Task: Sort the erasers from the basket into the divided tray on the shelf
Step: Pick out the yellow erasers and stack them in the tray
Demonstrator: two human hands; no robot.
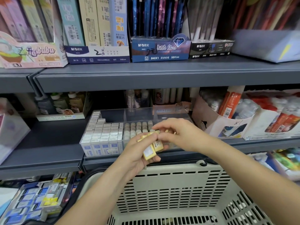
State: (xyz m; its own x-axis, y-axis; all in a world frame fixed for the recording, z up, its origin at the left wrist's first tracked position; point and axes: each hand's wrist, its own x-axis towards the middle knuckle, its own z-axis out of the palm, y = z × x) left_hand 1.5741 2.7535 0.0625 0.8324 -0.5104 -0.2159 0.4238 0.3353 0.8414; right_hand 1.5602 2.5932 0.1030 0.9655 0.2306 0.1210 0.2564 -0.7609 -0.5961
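A clear divided tray [90, 137] sits on the middle shelf. Its left section is packed with white erasers [103, 132]; the middle section holds rows of beige erasers [136, 127]. My left hand [136, 153] is in front of the tray, palm up, shut on several yellow erasers [150, 153]. My right hand [177, 135] hovers over the tray's right section, its fingertips pinching the top yellow eraser of the stack. The cream plastic basket [178, 192] stands below my arms; its contents are out of sight.
The grey shelf edge [48, 163] runs under the tray. Pencil lead display boxes [97, 52] stand on the shelf above. Glue and correction bottles in cardboard boxes [235, 120] sit right of the tray. Small packs [37, 200] fill the lower left shelf.
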